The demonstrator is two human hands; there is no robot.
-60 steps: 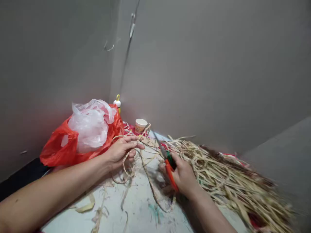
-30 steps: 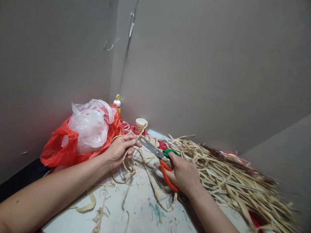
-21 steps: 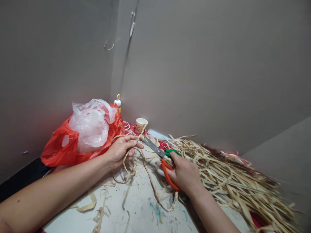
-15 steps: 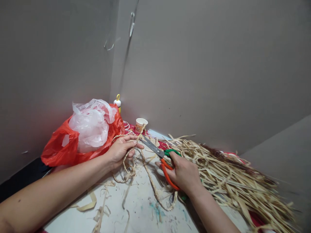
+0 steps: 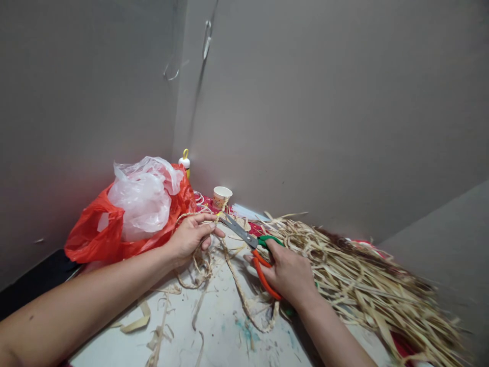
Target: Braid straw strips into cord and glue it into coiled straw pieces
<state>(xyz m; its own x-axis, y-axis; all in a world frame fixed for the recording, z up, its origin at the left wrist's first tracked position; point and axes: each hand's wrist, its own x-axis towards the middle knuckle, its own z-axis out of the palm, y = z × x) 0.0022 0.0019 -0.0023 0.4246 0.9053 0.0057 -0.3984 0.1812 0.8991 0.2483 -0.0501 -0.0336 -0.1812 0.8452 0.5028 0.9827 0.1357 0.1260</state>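
Between the thumb and fingers of my left hand (image 5: 195, 235) is a thin braided straw cord (image 5: 237, 285), which trails down in loops onto the white board (image 5: 221, 339). My right hand (image 5: 291, 270) grips scissors (image 5: 249, 240) by their orange and green handles. The blades look nearly closed, and their tips meet the cord right at my left fingertips. Whether the blades go through the cord there is too small to tell. Another looped part of the cord lies beneath my left hand.
A red plastic bag (image 5: 93, 221) with a white plastic bag (image 5: 143, 199) stands at left. Behind are a paper cup (image 5: 222, 193) and a yellow-and-white bottle (image 5: 185, 163). A big heap of dry straw strips (image 5: 362, 285) spreads at right. Loose scraps litter the board; grey walls rise behind.
The cord end that stood up above the blade tips in front of the cup has dropped lower. Both hands and the scissors have hardly moved.
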